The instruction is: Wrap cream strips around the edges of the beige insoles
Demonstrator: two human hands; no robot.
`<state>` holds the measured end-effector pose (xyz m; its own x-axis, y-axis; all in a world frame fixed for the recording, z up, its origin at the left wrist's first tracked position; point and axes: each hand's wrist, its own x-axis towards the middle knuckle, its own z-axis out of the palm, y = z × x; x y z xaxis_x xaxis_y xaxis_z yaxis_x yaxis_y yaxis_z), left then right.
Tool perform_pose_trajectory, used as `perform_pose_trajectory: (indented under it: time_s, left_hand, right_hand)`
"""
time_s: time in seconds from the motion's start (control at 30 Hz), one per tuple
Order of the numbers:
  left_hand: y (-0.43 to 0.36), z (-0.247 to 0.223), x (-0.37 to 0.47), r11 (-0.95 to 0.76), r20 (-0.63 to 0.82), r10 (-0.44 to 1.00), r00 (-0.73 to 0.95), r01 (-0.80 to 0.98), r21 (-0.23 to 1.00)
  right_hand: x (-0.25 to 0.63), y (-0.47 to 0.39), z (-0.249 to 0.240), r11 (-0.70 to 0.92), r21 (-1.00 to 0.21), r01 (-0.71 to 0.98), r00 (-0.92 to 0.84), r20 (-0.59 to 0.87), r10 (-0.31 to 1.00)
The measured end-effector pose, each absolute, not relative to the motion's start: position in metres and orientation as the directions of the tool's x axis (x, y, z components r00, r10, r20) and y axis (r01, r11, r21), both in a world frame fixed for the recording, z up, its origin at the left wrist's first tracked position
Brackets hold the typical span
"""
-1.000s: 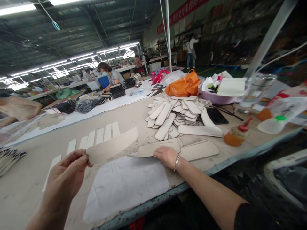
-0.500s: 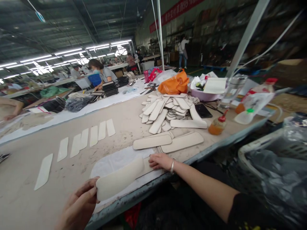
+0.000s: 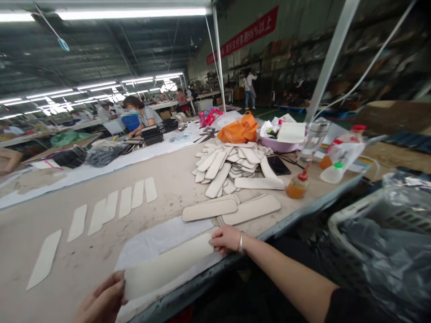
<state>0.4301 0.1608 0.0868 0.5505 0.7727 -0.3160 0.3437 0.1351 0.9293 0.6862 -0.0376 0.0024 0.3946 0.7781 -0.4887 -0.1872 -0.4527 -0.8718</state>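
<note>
A long pale strip with rounded ends (image 3: 171, 264) stretches between my hands, low over a white sheet (image 3: 144, 240) at the table's front edge. My left hand (image 3: 104, 296) pinches its near-left end between thumb and fingers. At the other end, my right hand (image 3: 227, 239), with a bracelet at the wrist, has its fingers closed on the strip's edge. Just beyond the right hand lie two small stacks of similar strips, a left stack (image 3: 210, 209) and a right stack (image 3: 252, 209). Several smaller pale pieces (image 3: 125, 202) form a slanting row on the left.
A big heap of pale strips (image 3: 218, 172) covers the table's middle. Near it are a phone (image 3: 279, 165), a bottle of orange liquid (image 3: 297, 185), an orange bag (image 3: 238, 128) and a purple basin (image 3: 283, 144). A plastic-lined basket (image 3: 350, 211) stands at right. A co-worker (image 3: 144, 114) sits across.
My right hand has gone from lying flat by the strip's far end to gripping it. The strip now lies lower and straighter. The camera view has shifted slightly.
</note>
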Motion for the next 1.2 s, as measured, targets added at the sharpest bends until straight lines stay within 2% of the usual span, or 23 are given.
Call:
perform_pose_trajectory:
  time_s: [0.17,0.27,0.4,0.6,0.93,1.07,1.2]
  left_hand:
    - [0.167,0.063,0.440,0.170,-0.427,0.684,0.592,0.439,0.882]
    - [0.168,0.046,0.454,0.152,-0.470,0.684,0.558,0.521,0.840]
    - [0.172,0.029,0.472,0.070,-0.483,0.690,0.539,0.615,0.785]
    - [0.185,0.009,0.475,-0.077,-0.489,0.687,0.537,0.724,0.686]
    - [0.183,0.018,0.474,0.035,-0.549,0.621,0.559,0.680,0.732]
    - [0.186,0.014,0.471,-0.061,-0.532,0.619,0.577,0.711,0.701]
    - [0.188,0.012,0.471,-0.229,-0.462,0.660,0.592,0.744,0.627]
  right_hand:
    - [0.701,-0.044,-0.004,-0.526,-0.846,-0.090,0.511,-0.493,0.704]
    - [0.707,-0.040,-0.012,-0.587,-0.810,0.004,0.597,-0.469,0.651]
    - [0.714,-0.038,-0.024,-0.651,-0.749,0.125,0.659,-0.428,0.619]
    - [0.720,-0.040,-0.029,-0.680,-0.699,0.222,0.653,-0.412,0.636]
    - [0.721,-0.039,-0.020,-0.672,-0.631,0.388,0.674,-0.304,0.674]
    - [0.719,-0.038,-0.017,-0.667,-0.605,0.435,0.689,-0.253,0.679]
    - [0.716,-0.036,-0.016,-0.660,-0.590,0.466,0.694,-0.220,0.686]
